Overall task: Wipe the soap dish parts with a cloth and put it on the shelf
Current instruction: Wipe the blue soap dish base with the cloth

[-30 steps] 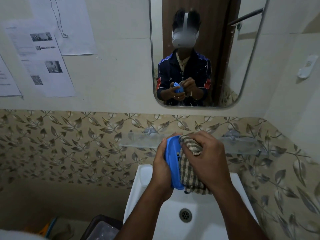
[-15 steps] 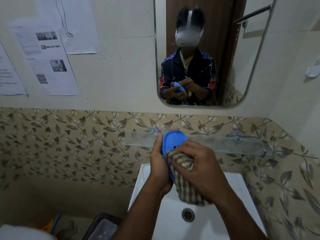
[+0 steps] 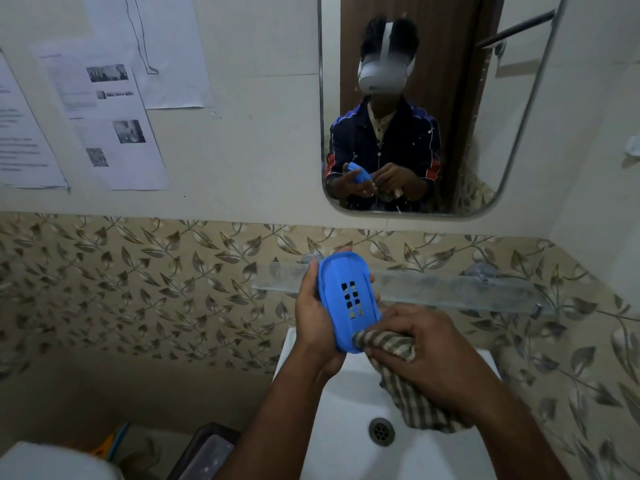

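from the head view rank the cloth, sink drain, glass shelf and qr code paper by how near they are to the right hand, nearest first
1. Checked cloth: gripped in the right hand.
2. Glass shelf: on the wall just above that hand.
3. Sink drain: below, in the basin; close to the shelf's rank.
4. QR code paper: far up on the left wall.

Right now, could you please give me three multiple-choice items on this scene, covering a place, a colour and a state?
1. Where does the checked cloth touch the soap dish part?
A. top end
B. bottom end
C. nowhere

2. What colour is that part?
A. blue
B. white
C. green

3. What lies on the glass shelf?
A. a bottle
B. soap
C. nothing visible

Answers: 1 B, the right hand presses the cloth against its lower edge. 2 A, it is plainly blue in the left hand. 3 C, its visible surface is bare.
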Demonstrator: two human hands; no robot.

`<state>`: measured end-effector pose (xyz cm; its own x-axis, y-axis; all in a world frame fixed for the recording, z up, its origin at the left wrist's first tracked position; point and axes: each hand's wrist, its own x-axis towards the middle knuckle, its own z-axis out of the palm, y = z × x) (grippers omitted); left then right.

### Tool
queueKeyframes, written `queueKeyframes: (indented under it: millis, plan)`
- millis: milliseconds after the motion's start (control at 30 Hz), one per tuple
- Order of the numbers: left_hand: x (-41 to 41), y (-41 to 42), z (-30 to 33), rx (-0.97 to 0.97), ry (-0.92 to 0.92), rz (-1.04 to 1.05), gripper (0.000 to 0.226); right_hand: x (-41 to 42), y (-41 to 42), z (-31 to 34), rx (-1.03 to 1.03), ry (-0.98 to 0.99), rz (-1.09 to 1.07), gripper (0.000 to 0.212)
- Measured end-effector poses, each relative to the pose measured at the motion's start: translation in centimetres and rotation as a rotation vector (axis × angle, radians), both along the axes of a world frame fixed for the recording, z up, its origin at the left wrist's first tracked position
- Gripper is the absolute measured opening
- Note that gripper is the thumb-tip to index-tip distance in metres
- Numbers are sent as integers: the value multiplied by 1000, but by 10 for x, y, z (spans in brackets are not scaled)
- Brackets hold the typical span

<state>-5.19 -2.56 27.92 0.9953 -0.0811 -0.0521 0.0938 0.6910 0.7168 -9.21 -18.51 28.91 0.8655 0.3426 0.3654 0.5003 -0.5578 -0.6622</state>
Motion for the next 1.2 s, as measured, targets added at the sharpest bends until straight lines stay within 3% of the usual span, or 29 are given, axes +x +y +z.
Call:
queueKeyframes:
  millis: [133,367,567,733,800,933,1200]
  plan:
    - [1,-4,2,5,-26,-2,70,3,-4,0,-21,-119,-166,5]
    - [0,-7,3,8,-46,22,65,-12,17,4,-10,-104,47,9]
    - [0,-8,4,53,-60,23,70,2,-1,15,-241,-96,-201,15]
    - [-1,-4,6,51,-60,75,66,-11,14,11,-130,-47,80,10]
    - [-1,-4,6,35,-52,85,67,-9,12,8,-168,-49,84,14]
    - [-1,-2,5,13,-63,81,67,1,-2,4,-223,-79,-104,18]
    - [-3,-15,4,88,-90,148,61,3,28,-3,-26,-244,-476,8]
